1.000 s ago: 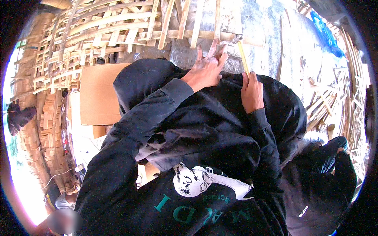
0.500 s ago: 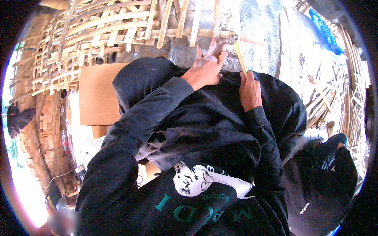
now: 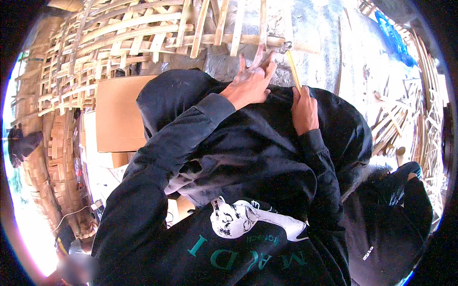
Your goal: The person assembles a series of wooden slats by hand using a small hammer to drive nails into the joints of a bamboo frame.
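Observation:
A hammer with a thin yellow handle and a small metal head is gripped near the handle's end by my right hand. Its head rests at or just beside the right end of a crosswise bamboo strip. My left hand reaches to that strip with fingers spread, one fingertip at the foot of an upright slat. Whether a nail is between the fingers is too small to tell. The strip belongs to a woven bamboo lattice that spreads away to the left.
A cardboard box stands left of my knee. A person in black sits at the lower right, near loose bamboo sticks. Blue plastic sheeting lies at the far right. Woven bamboo lines the left side.
The hammer head has shifted slightly to the right, with my right hand moving a little the same way. My left hand has hardly moved.

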The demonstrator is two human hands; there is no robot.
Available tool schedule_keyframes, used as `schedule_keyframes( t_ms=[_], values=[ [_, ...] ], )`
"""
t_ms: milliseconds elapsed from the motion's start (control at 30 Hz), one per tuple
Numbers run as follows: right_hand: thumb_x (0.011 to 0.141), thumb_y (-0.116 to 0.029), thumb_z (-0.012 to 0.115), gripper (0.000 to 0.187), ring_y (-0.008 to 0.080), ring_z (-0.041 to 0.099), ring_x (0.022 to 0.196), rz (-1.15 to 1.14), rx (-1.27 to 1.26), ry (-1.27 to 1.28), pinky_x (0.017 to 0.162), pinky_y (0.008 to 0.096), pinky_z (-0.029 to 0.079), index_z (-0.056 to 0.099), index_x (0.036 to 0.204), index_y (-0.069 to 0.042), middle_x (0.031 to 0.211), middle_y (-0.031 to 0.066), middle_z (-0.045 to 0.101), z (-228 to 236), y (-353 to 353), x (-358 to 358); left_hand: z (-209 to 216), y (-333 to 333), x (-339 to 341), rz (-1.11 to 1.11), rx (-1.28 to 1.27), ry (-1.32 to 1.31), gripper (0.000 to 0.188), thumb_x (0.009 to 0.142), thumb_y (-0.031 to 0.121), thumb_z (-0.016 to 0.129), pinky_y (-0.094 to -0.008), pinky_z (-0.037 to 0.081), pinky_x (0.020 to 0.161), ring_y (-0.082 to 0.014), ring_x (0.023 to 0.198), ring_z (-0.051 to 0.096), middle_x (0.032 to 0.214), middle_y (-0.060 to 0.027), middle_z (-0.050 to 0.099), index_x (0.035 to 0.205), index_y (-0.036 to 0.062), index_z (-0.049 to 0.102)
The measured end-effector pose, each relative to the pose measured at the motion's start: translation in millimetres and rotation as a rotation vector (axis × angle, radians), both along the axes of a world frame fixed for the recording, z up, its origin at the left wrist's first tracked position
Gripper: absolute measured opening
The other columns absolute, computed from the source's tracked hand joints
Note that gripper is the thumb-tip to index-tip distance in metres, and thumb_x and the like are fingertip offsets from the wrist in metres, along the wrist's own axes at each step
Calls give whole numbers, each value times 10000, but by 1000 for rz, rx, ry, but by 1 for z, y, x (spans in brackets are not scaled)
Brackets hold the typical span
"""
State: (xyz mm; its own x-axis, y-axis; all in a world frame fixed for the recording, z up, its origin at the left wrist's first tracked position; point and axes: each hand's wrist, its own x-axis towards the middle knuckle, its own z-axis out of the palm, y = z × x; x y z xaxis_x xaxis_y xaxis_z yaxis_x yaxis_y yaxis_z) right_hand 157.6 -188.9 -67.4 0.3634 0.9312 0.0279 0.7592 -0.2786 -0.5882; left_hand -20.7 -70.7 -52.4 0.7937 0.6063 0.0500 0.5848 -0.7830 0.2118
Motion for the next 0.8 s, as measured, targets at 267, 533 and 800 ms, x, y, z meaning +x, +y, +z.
schedule_keyframes(
  t_ms=[267,533,800],
  values=[
    [1101,-311,493,325,557,632,716,25,1,-45,608,649,476,504,997,-2,768,350,643,-1,3,-1,-5,4,-1,-23,1,-58,752,778,196,819,-872,219,1070,-499,1578,93,1652,-258,311,1373,-40,424],
    [1101,-319,492,325,554,639,743,23,20,-67,623,649,483,501,996,-11,772,341,646,-2,0,2,-1,0,0,-28,-1,-67,710,775,190,809,-879,236,1052,-506,1573,109,1665,-264,276,1334,-42,439],
    [1100,-311,493,319,553,642,760,20,-2,-36,644,645,484,515,1008,-7,787,342,652,2,-1,1,6,-1,2,5,-46,42,707,833,249,808,-882,262,1048,-479,1586,34,1693,-209,250,1344,-55,426]
  ],
)
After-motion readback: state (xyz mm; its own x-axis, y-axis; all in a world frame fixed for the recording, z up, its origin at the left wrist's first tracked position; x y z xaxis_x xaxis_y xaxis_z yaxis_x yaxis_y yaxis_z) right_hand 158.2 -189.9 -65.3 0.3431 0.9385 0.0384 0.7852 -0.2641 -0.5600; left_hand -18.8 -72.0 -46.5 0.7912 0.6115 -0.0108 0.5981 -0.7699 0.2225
